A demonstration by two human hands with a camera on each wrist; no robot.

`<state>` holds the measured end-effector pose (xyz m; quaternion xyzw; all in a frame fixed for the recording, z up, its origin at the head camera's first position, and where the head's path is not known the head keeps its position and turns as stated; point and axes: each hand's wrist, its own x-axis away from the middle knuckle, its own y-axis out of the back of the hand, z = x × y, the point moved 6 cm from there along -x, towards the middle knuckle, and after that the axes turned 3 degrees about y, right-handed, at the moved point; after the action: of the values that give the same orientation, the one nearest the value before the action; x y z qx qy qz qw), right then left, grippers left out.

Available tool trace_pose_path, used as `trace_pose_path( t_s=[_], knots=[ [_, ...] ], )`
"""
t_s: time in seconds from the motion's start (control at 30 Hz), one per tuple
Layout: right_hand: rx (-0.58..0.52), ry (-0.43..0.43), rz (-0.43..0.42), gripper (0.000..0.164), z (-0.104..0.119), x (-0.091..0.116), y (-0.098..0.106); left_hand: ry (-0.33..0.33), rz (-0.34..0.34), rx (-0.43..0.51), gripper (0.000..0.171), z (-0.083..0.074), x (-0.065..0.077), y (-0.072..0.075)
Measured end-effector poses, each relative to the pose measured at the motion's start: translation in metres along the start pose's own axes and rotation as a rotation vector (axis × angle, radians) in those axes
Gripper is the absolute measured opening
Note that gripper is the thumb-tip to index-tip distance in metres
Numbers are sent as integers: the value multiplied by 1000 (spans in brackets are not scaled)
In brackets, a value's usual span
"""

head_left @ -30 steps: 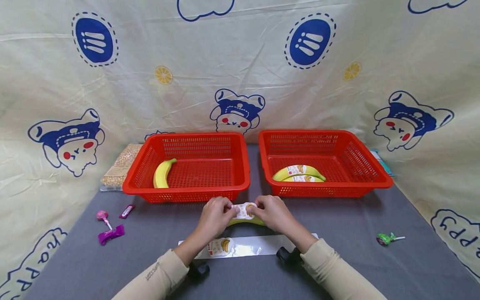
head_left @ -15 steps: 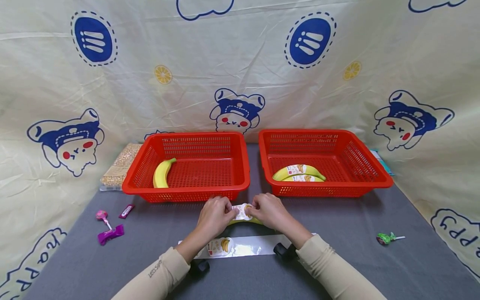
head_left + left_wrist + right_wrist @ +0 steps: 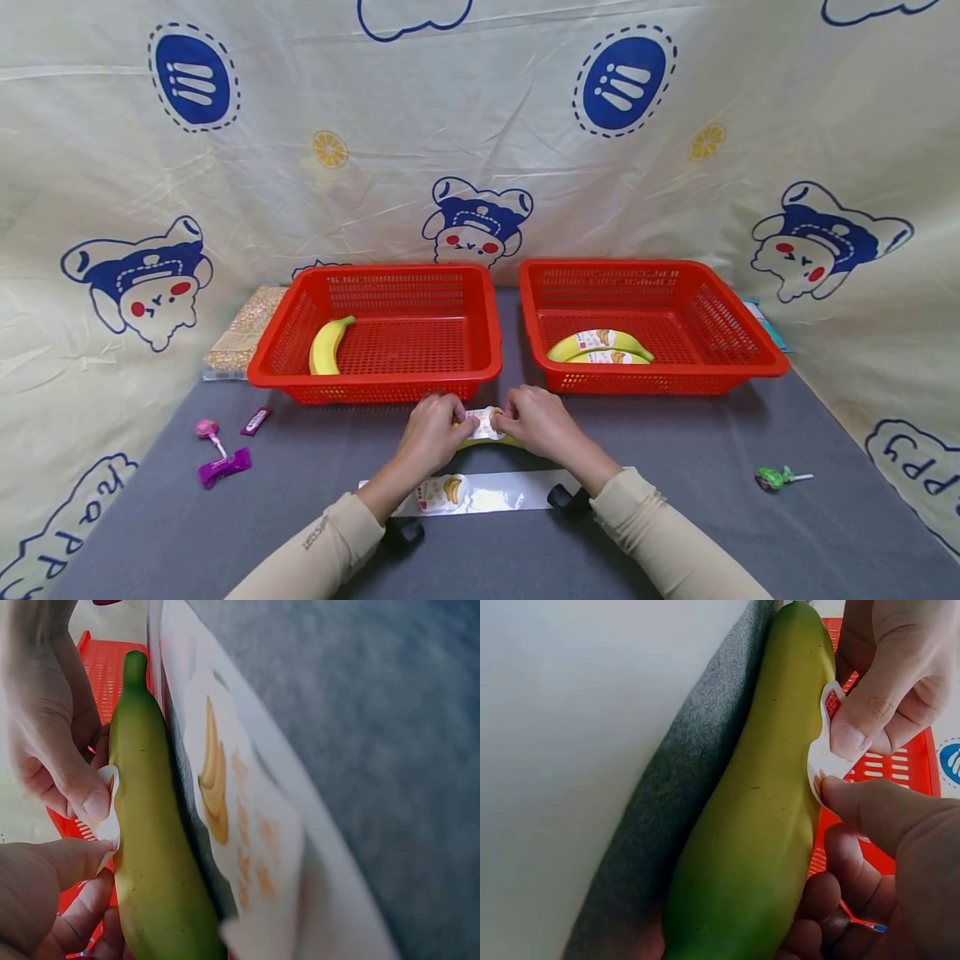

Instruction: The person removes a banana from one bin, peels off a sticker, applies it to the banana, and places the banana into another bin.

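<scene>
One banana (image 3: 489, 443) lies crosswise between my two hands, in front of the baskets. On its upper side is a white label (image 3: 483, 423) with a small banana picture. My left hand (image 3: 431, 432) holds the banana's left part, thumb on the label's left end. At the other end, my right hand (image 3: 542, 427) has its thumb on the label, fingers curled along the far side of the fruit. In the right wrist view, the label (image 3: 825, 757) stands slightly off the peel at its edge. Nearer to me lies a glossy backing strip (image 3: 510, 492) bearing another banana label (image 3: 441, 493).
The left red basket (image 3: 375, 390) contains one unlabelled banana (image 3: 325, 348). Two labelled bananas (image 3: 600, 343) lie in the right red basket (image 3: 667, 379). Candies (image 3: 225, 468) and a lollipop (image 3: 208, 430) are at left, a green lollipop (image 3: 780, 478) at right. A grain bag (image 3: 242, 333) stands behind.
My right hand has shifted slightly left along the label. Both hands stay on the banana, and the baskets and strip keep their places.
</scene>
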<state>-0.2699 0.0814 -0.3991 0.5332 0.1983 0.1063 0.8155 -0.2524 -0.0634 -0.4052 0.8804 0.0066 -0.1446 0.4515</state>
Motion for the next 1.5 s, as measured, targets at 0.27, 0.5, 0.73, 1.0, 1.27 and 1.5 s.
trace_pose_path(
  t_s=[0.27, 0.5, 0.73, 1.0, 1.27, 1.5],
  knots=[
    [-12, -45, 6, 31, -15, 10, 7, -19, 45, 34, 16, -11, -4, -12],
    [-17, -54, -25, 29, -26, 17, 11, -25, 61, 32, 17, -19, -6, -18],
    [-95, -77, -46, 24, -31, 22, 13, 34, 78, 115, 12, -16, -7, -20],
    [-136, 9, -55, 24, -32, 29, 12, -85, 64, 124, 27, -20, 2, -16],
    [-81, 172, -138, 22, -26, 37, 15, -89, 66, 72, 10, -22, 7, -16],
    [-36, 215, -151, 17, -21, 35, 14, -21, 87, 67, 18, -17, 5, -20]
  ],
)
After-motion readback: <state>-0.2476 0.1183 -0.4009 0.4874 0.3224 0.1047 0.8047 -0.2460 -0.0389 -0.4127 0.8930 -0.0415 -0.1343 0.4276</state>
